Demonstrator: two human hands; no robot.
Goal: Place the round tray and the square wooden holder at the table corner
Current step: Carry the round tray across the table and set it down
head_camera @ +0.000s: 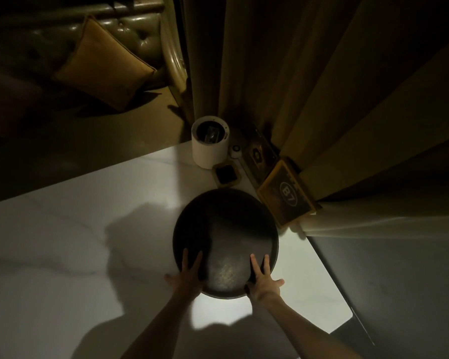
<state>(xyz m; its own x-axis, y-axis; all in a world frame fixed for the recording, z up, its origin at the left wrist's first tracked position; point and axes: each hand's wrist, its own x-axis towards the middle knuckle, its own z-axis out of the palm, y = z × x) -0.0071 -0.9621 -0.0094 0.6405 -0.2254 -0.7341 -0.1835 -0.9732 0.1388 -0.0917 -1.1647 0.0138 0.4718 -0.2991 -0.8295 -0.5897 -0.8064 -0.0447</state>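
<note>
A large dark round tray (226,229) lies on the white marble table (75,242), close to its far right corner. My left hand (188,274) grips the tray's near left rim, fingers laid inside it and thumb outside. My right hand (263,278) holds the near right rim the same way. Just beyond the tray's far edge sits a small square wooden holder (226,174) with a dark inset, flat on the table.
A white cylindrical bin (210,145) stands at the table's far corner. A yellow-framed sign marked 87 (287,195) leans by the curtains (322,86), with a dark flat card (257,154) behind it. A sofa with a cushion (101,66) is at the far left. The table's right edge (329,275) runs nearby.
</note>
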